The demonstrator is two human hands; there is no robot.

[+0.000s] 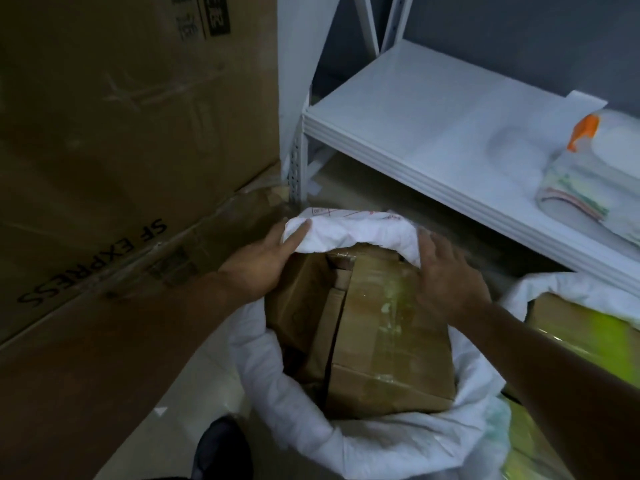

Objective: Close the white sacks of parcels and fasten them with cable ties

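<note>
Left of the white sack [381, 441], big brown cartons [121, 133] are stacked, one printed SF EXPRESS. The sack stands open on the floor just beside them, its mouth wide and its rim rolled down in a thick collar.

The left hand [263, 261] is at the far-left part of that rim, with its fingers [294, 235] holding a fold of the white cloth, one of them lying along the top of it. Inside the sack, brown taped parcels [388, 327] fill it nearly to the mouth and are fully exposed.

The right hand [446, 275] reaches to the far-right part of the same rim. Its fingers are spread and fairly straight, the tips at the cloth, but the hand is blurred and I cannot tell whether they have taken hold.

Right of the sack, a second white sack [540, 289] also sits open with a box showing. Behind both sacks, a white shelf [415, 133] carries some wrapped packets [595, 174].

By my reading, the task is at its very start. No sack is closed, no neck has been gathered, and no cable tie is visible. The rim has to be unrolled, bunched over the parcels and tied, and then the neighbouring sack needs the same.
</note>
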